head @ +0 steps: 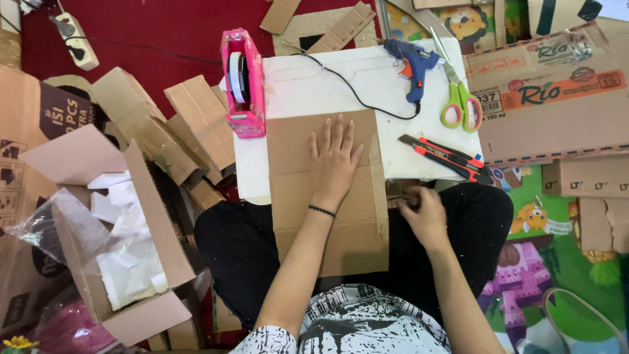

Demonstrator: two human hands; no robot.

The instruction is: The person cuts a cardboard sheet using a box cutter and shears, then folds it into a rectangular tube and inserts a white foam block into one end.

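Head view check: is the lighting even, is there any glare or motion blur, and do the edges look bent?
Head view: light is soft and even, with only faint shadows; the white board is bright but not blown out; the left hand flat on the cardboard sheet is sharp, while the right hand is slightly blurred; straight edges bow a little near the frame borders.

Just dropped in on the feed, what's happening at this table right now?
A seated person is working with cardboard over a small white table. The left hand lies flat, fingers spread, on a cardboard sheet that reaches from the table onto the lap. The right hand is at the sheet's right edge, by the lap; its grip is unclear. On the table lie a pink tape dispenser, a blue glue gun, green scissors and two red box cutters, none touched.
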